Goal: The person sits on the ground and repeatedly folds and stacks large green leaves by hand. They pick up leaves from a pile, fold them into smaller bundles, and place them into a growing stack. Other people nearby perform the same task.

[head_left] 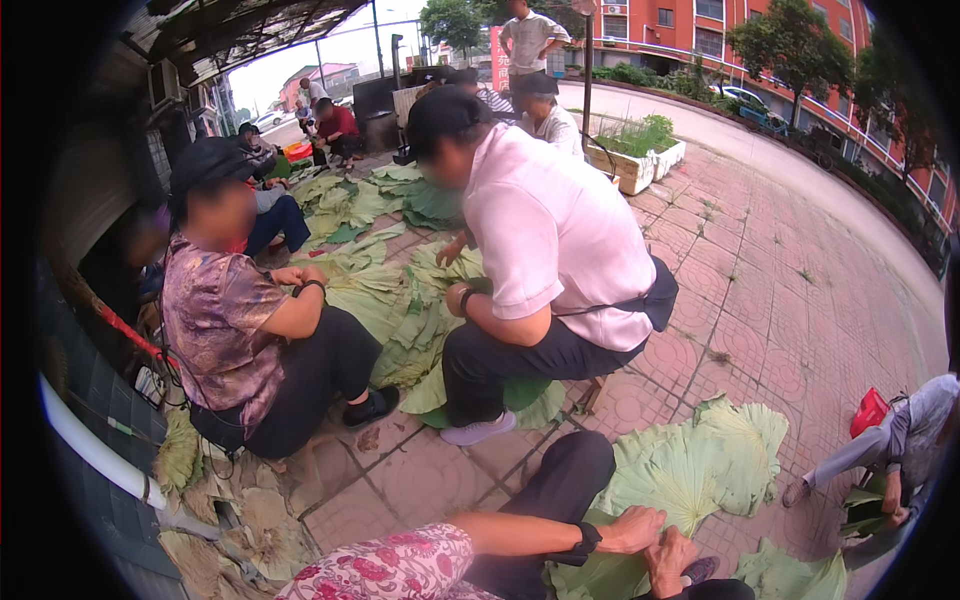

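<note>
My left hand (630,529), a black band at its wrist and a flowered sleeve on its arm, reaches in from the lower edge. Its fingers are closed at the near edge of a large pale green lotus leaf (690,465) spread on the paving. Right beside it, almost touching, my right hand (668,562) is bent with its fingers drawn together. What lies between the fingertips is small and partly hidden; it looks like the leaf's edge. Another lotus leaf (600,575) lies beneath my left wrist, and more leaf (790,572) shows at the lower right.
A person in a pink shirt (550,220) and one in a patterned shirt (225,320) sit ahead beside heaped lotus leaves (400,300). Dry brown leaves (250,540) lie at the lower left near a white pipe (100,455). Another person (900,450) handles leaves at far right.
</note>
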`<control>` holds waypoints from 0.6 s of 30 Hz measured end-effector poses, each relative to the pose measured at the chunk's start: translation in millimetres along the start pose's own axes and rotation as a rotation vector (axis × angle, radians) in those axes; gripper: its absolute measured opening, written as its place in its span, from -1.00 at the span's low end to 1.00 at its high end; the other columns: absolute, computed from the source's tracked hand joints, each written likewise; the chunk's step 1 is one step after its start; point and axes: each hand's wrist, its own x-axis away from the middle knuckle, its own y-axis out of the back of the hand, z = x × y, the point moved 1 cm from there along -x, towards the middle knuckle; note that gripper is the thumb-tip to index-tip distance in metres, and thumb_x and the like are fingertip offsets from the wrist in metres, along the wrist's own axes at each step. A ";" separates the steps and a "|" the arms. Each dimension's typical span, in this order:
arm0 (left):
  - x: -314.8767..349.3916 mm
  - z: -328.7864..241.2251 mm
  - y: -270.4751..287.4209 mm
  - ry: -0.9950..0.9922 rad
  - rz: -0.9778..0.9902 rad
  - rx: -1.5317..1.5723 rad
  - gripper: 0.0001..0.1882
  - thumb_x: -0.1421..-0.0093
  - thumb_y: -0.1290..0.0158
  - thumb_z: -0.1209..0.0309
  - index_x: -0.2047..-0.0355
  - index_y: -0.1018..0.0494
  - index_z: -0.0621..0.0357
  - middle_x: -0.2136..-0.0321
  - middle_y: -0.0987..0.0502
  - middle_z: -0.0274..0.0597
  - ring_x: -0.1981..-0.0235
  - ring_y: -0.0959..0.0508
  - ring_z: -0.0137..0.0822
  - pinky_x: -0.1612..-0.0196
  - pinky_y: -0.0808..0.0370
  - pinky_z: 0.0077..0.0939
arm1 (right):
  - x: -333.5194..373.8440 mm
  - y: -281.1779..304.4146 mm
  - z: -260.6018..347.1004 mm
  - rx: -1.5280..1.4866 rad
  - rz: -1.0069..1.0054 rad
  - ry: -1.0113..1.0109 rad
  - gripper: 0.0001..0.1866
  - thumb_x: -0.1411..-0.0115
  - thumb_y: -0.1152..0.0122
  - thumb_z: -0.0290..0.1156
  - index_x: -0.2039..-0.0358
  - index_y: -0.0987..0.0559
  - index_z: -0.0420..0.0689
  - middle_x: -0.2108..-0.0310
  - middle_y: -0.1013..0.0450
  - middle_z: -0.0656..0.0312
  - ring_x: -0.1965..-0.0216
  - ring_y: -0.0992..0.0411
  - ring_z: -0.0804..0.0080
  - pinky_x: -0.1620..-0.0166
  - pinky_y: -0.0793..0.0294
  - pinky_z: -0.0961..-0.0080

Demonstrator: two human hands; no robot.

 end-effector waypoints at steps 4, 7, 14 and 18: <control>-0.5 0.4 -14.2 -0.002 -0.140 0.003 -0.77 -0.21 0.04 0.43 0.17 -0.37 0.35 0.41 -0.56 0.24 0.31 -0.58 0.26 0.27 -0.46 0.09 | -6.9 -8.3 -5.6 -0.066 -0.021 -0.148 -0.77 -0.01 -0.24 -0.36 0.61 -0.47 -0.25 0.63 -0.41 -0.21 0.53 -0.42 -0.25 0.40 -0.41 0.02; -8.7 10.5 -18.8 0.029 -0.079 0.098 -0.77 -0.20 0.05 0.47 0.15 -0.33 0.31 0.39 -0.55 0.22 0.28 -0.57 0.26 0.26 -0.42 0.12 | -8.9 -25.0 -32.5 -0.085 0.086 -0.138 -0.77 -0.13 -0.23 -0.35 0.39 -0.55 -0.31 0.45 -0.52 -0.15 0.40 -0.49 -0.08 0.28 -0.44 0.10; -6.8 25.1 -11.4 0.197 -0.031 0.317 -0.67 0.05 -0.15 0.51 0.22 -0.45 0.32 0.23 -0.54 0.19 0.08 -0.52 0.18 0.14 -0.46 -0.06 | 4.6 7.9 -32.6 -0.396 0.136 -0.152 -0.65 -0.33 -0.17 -0.27 0.10 -0.53 -0.35 0.22 -0.52 -0.05 0.19 -0.43 0.11 0.11 -0.45 0.17; -2.1 28.7 -15.5 0.058 -0.052 0.319 -0.72 0.04 -0.19 0.49 0.27 -0.50 0.31 0.25 -0.54 0.16 0.09 -0.53 0.19 0.13 -0.46 -0.06 | 5.9 35.8 -11.1 -0.514 0.347 -0.300 -0.65 -0.32 -0.18 -0.29 0.06 -0.53 -0.35 0.19 -0.54 -0.04 0.17 -0.45 0.12 0.10 -0.46 0.22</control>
